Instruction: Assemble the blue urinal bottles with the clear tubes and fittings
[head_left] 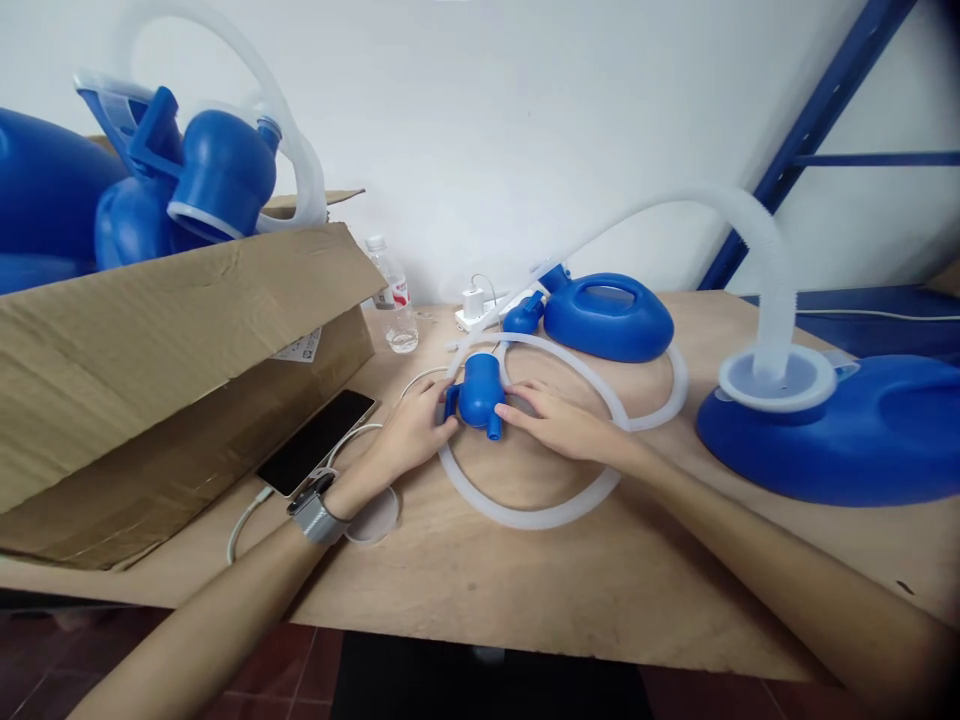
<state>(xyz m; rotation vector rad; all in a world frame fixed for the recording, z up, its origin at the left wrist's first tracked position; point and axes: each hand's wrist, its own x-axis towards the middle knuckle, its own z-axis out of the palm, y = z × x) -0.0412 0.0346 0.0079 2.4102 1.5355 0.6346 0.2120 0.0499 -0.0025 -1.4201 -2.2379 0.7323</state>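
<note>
A blue plastic urinal cup [481, 388] with a short spout and a side handle sits between my hands over the table. My left hand [414, 428] grips it at the handle on the left. On the opposite side, the fingers of my right hand [551, 415] press against its wall near the spout. A clear flexible hose [536, 518] lies in a loop around and under the cup. Behind it stands a blue urinal bottle [609, 320] with a moulded handle, next to a smaller blue fitting [523, 315].
At left, an open cardboard box [172, 330] holds several blue cups and bottles. A phone [319, 440] on a white cable, a water bottle [394, 300] and a charger [473, 300] are on the table. Another urinal bottle [802, 455] with a corrugated hose [776, 290] stands right.
</note>
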